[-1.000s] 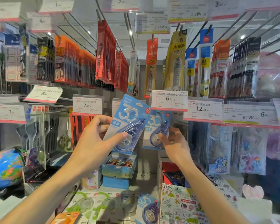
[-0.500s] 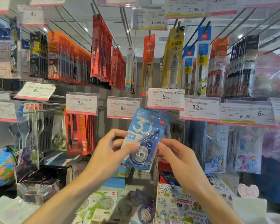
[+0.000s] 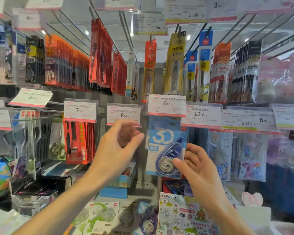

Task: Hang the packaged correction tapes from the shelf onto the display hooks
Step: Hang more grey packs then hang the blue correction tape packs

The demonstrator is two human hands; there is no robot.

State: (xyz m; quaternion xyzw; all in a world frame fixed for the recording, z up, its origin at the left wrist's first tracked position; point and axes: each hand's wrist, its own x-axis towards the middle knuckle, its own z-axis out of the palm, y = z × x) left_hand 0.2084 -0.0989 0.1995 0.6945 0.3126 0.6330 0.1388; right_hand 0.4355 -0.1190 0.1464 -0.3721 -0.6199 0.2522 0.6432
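A blue packaged correction tape (image 3: 165,146) hangs upright under the 6.00 price tag (image 3: 166,105); its top edge is hidden behind the tag, so the hook does not show. My right hand (image 3: 196,168) pinches the pack's lower right side, thumb on the front of the blister and fingers behind. My left hand (image 3: 116,148) hovers to the left of the pack below the 8.00 tag, fingers loosely curled, holding nothing and blurred. On the shelf below lie another blue correction tape pack (image 3: 148,221) and green-carded packs (image 3: 98,216).
Rows of hooks carry red packs (image 3: 78,141), scissors (image 3: 57,146) and clear sticker bags (image 3: 248,155). Price tags jut out at hand height. Boxes (image 3: 120,182) stand at the back of the shelf and a colourful journal (image 3: 185,216) lies at the front right.
My left hand has let go of the blue pack and drawn away to the left. The pack has moved right and up under the 6.00 tag, with my right hand now holding it.
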